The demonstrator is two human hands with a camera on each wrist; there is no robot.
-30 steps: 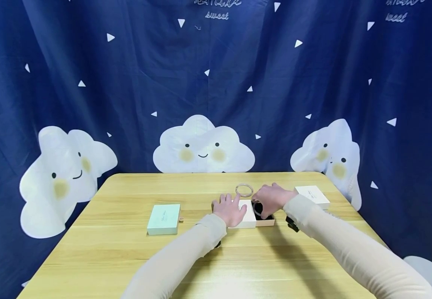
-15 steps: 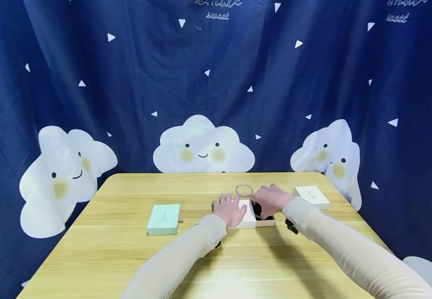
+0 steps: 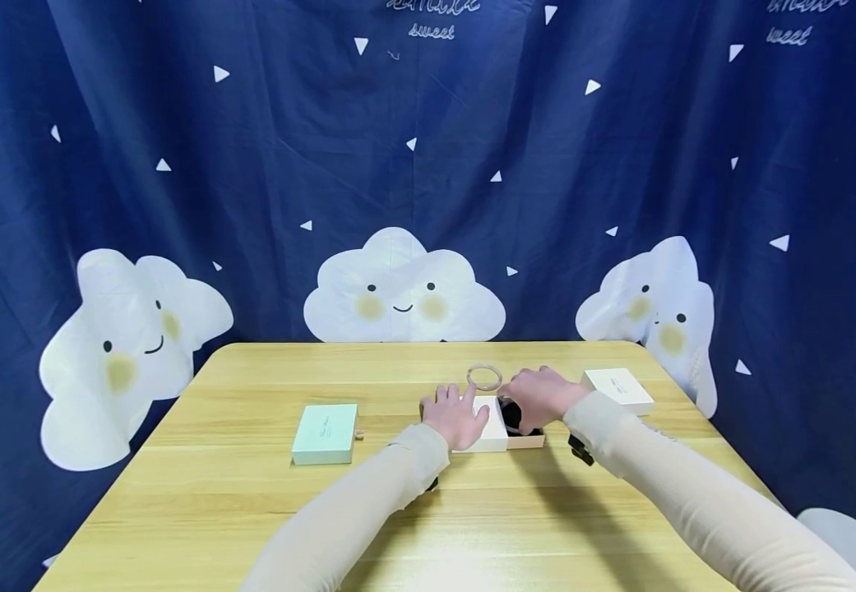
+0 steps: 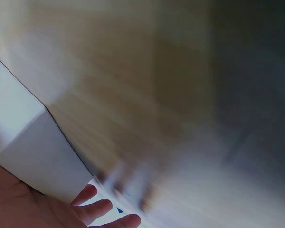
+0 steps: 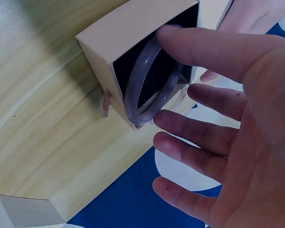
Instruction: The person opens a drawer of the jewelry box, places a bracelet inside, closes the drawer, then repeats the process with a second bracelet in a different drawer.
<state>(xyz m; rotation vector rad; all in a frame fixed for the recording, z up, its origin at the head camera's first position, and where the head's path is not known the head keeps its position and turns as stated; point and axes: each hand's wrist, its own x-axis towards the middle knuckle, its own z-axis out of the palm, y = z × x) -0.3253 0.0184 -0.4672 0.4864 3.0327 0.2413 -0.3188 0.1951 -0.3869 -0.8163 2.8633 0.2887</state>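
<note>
In the head view, my left hand (image 3: 455, 417) rests with spread fingers on the white sleeve (image 3: 492, 434) of a jewellery box. A pink drawer (image 3: 526, 441) with a black inside sticks out of the sleeve's right side. My right hand (image 3: 539, 396) reaches over this drawer. The right wrist view shows a pale grey-violet bangle (image 5: 138, 76) leaning in the drawer, my thumb on its upper end and fingertips by its other side. Behind the box, a second bangle (image 3: 484, 389) lies on the table.
To the left stands a closed mint box (image 3: 326, 434) with a small ribbon tab (image 3: 359, 435). A closed white box (image 3: 620, 388) is at the back right of the wooden table (image 3: 265, 378). A blue curtain (image 3: 272, 148) with printed clouds hangs behind.
My right hand has dipped slightly at the drawer, and less of the bangle shows under it in the head view. The left hand and the boxes have kept their places.
</note>
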